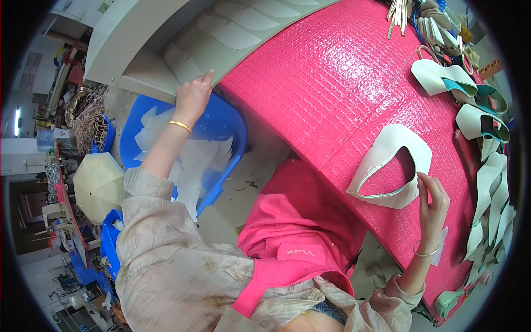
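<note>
Pink worktop [310, 99] lies beneath right fingers [435, 188] pinching a white looped piece [381, 146]; it looks light, pliable, best rim-held. Whether left fingers [208, 78] grip, one cannot tell.

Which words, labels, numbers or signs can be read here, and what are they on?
Pink apron: short pale script lettering, wording not copied here.
Small white label at far left: marks too small to read.
Elsewhere, I can make out no legible text.

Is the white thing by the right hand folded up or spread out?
Spread out: the white piece lies like a wide loop on the pink table, and pink shows through its big hole.
</note>
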Tool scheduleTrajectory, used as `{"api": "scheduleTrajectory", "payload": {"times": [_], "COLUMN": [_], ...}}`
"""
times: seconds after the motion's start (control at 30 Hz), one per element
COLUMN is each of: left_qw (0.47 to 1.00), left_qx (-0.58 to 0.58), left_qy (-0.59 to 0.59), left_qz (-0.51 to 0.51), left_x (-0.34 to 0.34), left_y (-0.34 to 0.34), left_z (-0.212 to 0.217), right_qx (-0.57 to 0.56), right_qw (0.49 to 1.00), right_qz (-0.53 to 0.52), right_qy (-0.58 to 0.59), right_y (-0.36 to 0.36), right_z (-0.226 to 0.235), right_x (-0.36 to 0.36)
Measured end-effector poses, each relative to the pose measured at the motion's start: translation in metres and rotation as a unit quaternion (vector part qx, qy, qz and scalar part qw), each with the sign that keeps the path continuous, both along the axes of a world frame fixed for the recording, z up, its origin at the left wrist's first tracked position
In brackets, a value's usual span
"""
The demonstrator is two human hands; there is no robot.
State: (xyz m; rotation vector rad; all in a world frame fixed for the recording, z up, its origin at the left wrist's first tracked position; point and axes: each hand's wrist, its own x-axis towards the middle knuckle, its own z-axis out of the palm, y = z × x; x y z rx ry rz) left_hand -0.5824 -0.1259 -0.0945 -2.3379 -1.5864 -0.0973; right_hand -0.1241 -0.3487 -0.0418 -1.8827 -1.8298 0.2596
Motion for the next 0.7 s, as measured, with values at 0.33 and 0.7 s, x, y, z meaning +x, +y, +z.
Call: {"api": "scheduleTrajectory", "payload": {"times": [0.33, 0.7], "left_qw": [0.995, 0.965], "left_qx": [0.007, -0.039], "left_qy": [0.043, -0.254], "left_qz": [0.089, -0.05], "left_x": [0.001, 0.062], "left_y": [0.007, -0.052], "left_z": [-0.003, 0.136], "right_qx": [-0.007, -0.052], "right_qw": [1.0, 0.952], "right_qz": [0.008, 0.213], "right_qy": [-0.013, 0.212], "right_y": [-0.014, 0.028], "right_z": [0.008, 0.06], "right_x": [-0.006, -0.087]}}
